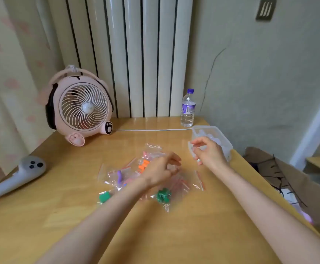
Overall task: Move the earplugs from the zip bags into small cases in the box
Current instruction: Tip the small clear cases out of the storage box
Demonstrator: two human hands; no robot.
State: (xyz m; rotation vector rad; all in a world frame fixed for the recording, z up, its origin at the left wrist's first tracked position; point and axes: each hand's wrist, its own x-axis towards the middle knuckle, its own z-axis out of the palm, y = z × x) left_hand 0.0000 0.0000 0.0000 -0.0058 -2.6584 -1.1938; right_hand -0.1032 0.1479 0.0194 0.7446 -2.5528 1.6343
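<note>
Lying mid-table, zip bags hold green earplugs nearest, orange earplugs farther. Controller sits by the left edge. Left hand hovers over the bags, fingers curled, thumb meeting forefinger; can't tell if it pinches anything. Right hand is curled just before the clear box at the right edge; grip unclear too. Fan and bottle stand at the far edge.

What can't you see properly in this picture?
All in the head view:
- Whether the left hand pinches one of the zip bags: its curled fingers hide that.
- What, if anything, the right hand holds: too small and blurred.
- The small cases in the box: blurred, partly behind the right hand.
- The writing on the bottle label: too small.
</note>
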